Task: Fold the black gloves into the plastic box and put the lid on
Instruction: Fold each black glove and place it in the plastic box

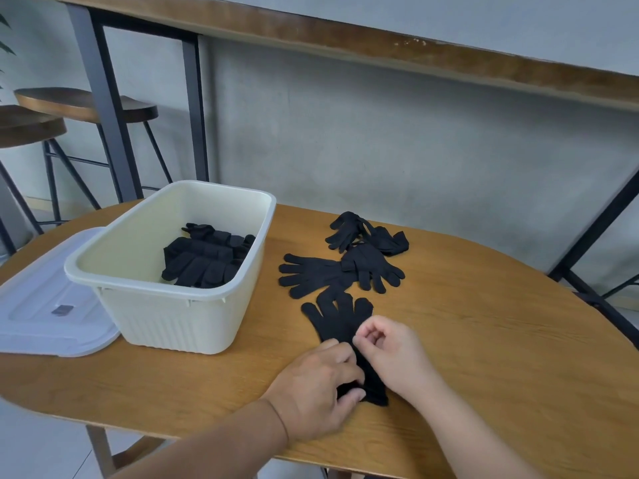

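Black gloves (pixel 337 323), cream box (pixel 166 316)

The black gloves (pixel 337 323) are matt knitted cloth. The box (pixel 166 305) is smooth cream plastic with ribbed walls. The surface (pixel 484 323) is smooth wood.

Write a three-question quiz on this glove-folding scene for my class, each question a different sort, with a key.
1. True or false: the lid is on the plastic box.
2. Which hands hold the nearest black glove? A) left hand only B) right hand only C) both
3. Fill in: folded gloves already lie inside the ____.

Key: 1 false, it lies on the wooden table beside the box; 2 C; 3 plastic box.
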`<action>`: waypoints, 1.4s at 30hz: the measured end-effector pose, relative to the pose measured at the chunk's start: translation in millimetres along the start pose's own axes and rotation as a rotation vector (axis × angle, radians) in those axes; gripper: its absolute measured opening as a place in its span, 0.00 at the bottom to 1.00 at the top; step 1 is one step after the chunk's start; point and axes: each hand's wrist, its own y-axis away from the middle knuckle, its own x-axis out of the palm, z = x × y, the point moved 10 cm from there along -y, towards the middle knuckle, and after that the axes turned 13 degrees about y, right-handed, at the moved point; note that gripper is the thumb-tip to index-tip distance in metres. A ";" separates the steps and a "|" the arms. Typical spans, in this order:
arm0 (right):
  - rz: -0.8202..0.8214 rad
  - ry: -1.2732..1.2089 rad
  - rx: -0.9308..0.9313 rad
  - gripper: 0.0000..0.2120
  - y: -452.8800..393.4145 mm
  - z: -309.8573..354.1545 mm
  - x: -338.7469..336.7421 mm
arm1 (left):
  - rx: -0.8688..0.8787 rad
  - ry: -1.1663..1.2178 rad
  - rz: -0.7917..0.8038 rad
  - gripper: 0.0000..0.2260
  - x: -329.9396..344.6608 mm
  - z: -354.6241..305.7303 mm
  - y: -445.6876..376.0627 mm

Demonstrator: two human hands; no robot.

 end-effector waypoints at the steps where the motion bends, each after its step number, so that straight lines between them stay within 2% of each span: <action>1: 0.047 0.004 -0.006 0.07 13.6 -2.6 1.9 | 0.000 -0.012 0.001 0.13 0.1 -3.6 1.2; 7: 0.253 0.026 -0.065 0.08 42.3 -9.0 2.4 | -0.071 0.000 0.045 0.17 0.9 2.2 2.0; 10: 0.325 0.150 -0.107 0.18 55.1 -8.9 7.5 | -0.081 -0.054 0.086 0.16 0.0 4.0 3.9; 14: 0.192 0.282 -0.230 0.23 65.8 7.8 0.6 | -0.043 -0.138 0.078 0.12 -2.3 -5.4 3.4; 19: 0.033 0.366 -0.305 0.15 74.6 26.1 -6.5 | -0.096 -0.100 -0.019 0.10 -7.5 -0.9 8.0; 24: 0.017 0.270 -0.269 0.11 72.7 20.4 -9.1 | -0.124 -0.041 -0.029 0.10 -13.1 1.6 17.4; 30: 0.094 0.209 -0.238 0.08 75.6 13.3 -6.3 | -0.160 -0.034 -0.067 0.08 -19.5 -0.5 20.9; 37: 0.147 -0.025 -0.019 0.07 69.6 1.3 -7.1 | -0.374 0.088 -0.057 0.07 -18.2 16.5 16.8; 39: 0.133 -0.027 0.033 0.06 63.5 -2.1 -5.0 | -0.429 0.116 -0.037 0.07 -15.2 22.9 11.5; 42: 0.085 0.010 0.107 0.11 55.7 -8.2 -5.1 | -0.469 0.099 -0.044 0.08 -13.3 30.4 5.9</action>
